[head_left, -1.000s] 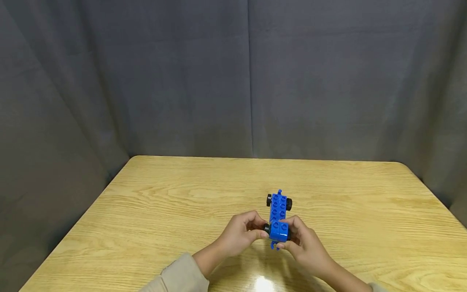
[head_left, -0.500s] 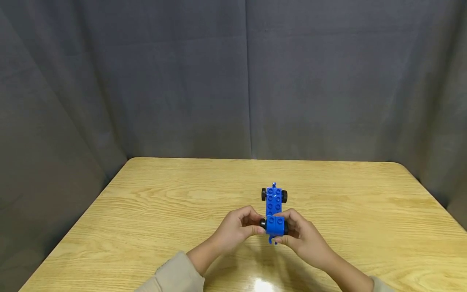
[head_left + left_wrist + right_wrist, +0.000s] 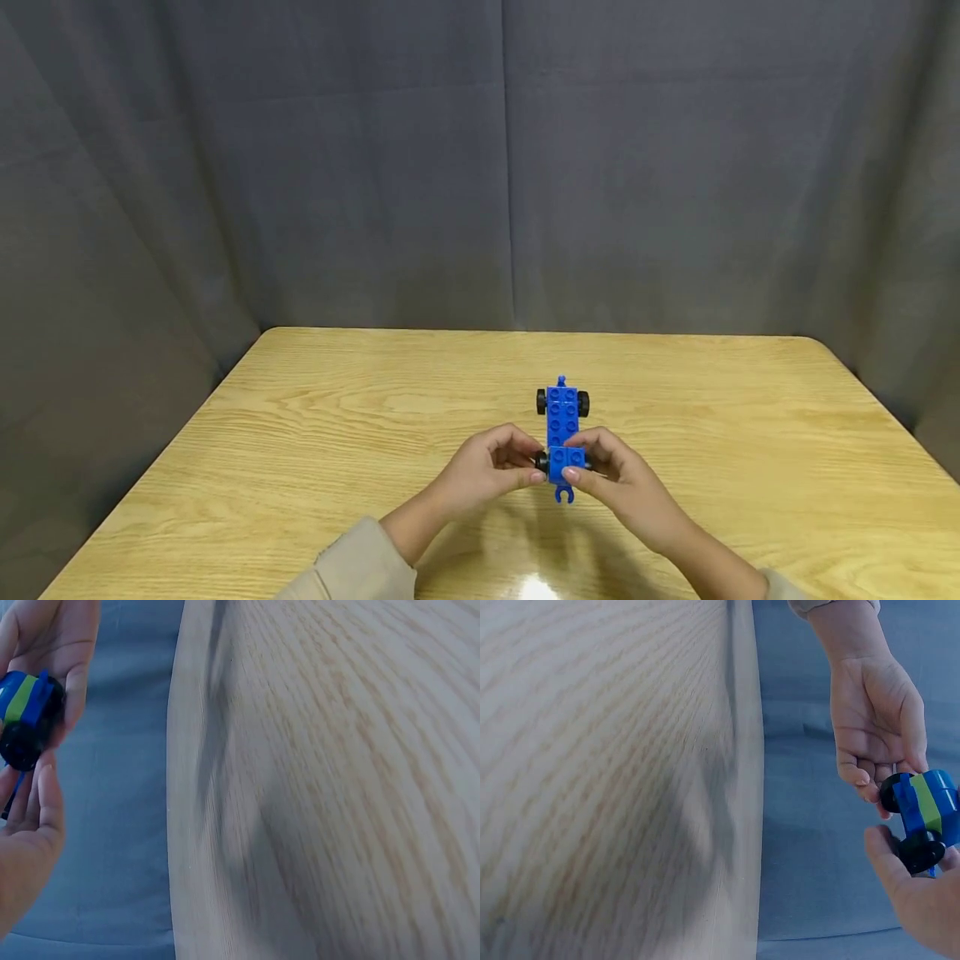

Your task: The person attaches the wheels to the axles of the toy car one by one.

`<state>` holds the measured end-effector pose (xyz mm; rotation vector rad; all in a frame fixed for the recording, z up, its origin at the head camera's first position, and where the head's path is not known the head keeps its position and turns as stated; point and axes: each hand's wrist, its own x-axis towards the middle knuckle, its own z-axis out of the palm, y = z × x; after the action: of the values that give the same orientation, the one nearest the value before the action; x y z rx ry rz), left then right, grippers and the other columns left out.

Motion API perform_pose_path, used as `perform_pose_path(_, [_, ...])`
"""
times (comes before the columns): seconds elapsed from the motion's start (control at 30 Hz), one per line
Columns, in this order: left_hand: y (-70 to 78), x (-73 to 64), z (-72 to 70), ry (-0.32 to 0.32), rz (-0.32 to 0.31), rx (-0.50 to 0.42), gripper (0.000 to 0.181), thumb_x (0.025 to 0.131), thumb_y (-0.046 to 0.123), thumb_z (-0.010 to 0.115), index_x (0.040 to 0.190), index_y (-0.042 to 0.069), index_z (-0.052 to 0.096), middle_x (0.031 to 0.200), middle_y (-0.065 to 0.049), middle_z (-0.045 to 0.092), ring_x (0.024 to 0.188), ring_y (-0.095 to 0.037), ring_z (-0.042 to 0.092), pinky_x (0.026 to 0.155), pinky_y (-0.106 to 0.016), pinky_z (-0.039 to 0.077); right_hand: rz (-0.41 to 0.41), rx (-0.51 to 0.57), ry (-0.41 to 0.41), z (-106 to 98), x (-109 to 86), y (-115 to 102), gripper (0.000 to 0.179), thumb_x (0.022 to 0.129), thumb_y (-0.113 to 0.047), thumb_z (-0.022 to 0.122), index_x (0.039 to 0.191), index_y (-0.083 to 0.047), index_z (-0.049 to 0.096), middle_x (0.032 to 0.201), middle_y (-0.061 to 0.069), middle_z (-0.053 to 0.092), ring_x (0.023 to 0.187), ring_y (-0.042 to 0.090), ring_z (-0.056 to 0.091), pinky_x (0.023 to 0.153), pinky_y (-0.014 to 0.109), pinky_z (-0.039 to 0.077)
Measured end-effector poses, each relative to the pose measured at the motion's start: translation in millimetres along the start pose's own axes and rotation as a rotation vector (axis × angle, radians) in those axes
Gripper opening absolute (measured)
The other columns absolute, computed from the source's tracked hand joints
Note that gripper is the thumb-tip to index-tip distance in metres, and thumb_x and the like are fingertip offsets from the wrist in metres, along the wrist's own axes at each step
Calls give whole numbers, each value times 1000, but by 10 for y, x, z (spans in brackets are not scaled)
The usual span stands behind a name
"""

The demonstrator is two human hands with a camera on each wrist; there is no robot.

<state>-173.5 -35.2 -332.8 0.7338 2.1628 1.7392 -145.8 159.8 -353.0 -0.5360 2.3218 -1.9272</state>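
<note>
Both hands hold a blue studded toy-brick car [image 3: 562, 421] in the head view, pointing away from me. It has black wheels [image 3: 583, 403], a small knob at the far end and an open hook [image 3: 564, 495] at the near end. A raised two-stud blue block [image 3: 558, 472] forms its near part. My left hand [image 3: 480, 473] pinches the near left wheel. With the thumb on the raised block, my right hand [image 3: 628, 493] grips the near right side, mostly hiding that wheel. A lime-green band [image 3: 927, 804] between blue parts shows in the right wrist view.
The car is above a wood-grain table [image 3: 360, 417], near its front. Grey curtains [image 3: 375, 200] surround the far and side edges. A bright light reflection lies on the tabletop close to me.
The car has shifted slightly left and come straighter in line with my view. My right thumb has moved up from below the raised block onto it; the left hand keeps its pinch.
</note>
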Motion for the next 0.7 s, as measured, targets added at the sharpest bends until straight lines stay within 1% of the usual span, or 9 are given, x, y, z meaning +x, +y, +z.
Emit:
perform_pose_path(0.07, [-3, 2, -11, -4, -13, -3, 19, 79, 4, 61, 96, -3, 56, 95, -10, 56, 81, -16, 53, 69, -23, 46, 12, 14, 12, 6, 4, 1, 31, 85, -14, 55, 107, 3, 41, 101, 15, 51, 96, 24, 50, 78, 32, 43])
perform_pose_path(0.17, [-44, 23, -20, -4, -22, -12, 19, 80, 5, 61, 96, -3, 56, 95, -11, 57, 80, -16, 53, 69, -24, 46, 26, 33, 31, 17, 3, 4, 33, 83, -13, 57, 103, 4, 38, 100, 13, 50, 102, 27, 46, 81, 34, 41])
perform_pose_path(0.3, [-168, 74, -45, 3, -21, -51, 20, 81, 8, 60, 97, -3, 55, 93, -9, 57, 81, -16, 54, 71, -25, 46, 38, 35, 39, 23, -19, 15, 36, 81, -12, 59, 103, 4, 36, 101, 14, 51, 104, 28, 44, 80, 34, 41])
perform_pose_path(0.47, [-295, 129, -106, 14, -32, -100, 26, 82, 12, 60, 101, -4, 52, 91, -7, 56, 82, -16, 55, 74, -28, 46, 44, 88, 7, 11, -40, 36, 40, 80, -10, 60, 105, 6, 32, 105, 17, 51, 96, 20, 50, 77, 30, 43])
perform_pose_path(0.57, [-322, 149, -139, 27, -29, -106, 30, 81, 13, 61, 103, -5, 50, 91, -7, 56, 82, -17, 55, 74, -28, 46, 27, 120, -30, -2, -46, 47, 41, 81, -9, 59, 107, 5, 29, 104, 17, 50, 92, 17, 52, 76, 29, 43])
perform_pose_path(0.7, [-336, 169, -166, 44, -31, -113, 33, 80, 13, 61, 105, -5, 49, 91, -8, 55, 81, -17, 56, 74, -29, 46, -7, 153, -83, -19, -50, 55, 43, 81, -6, 58, 108, 6, 27, 105, 18, 50, 91, 17, 52, 76, 29, 44])
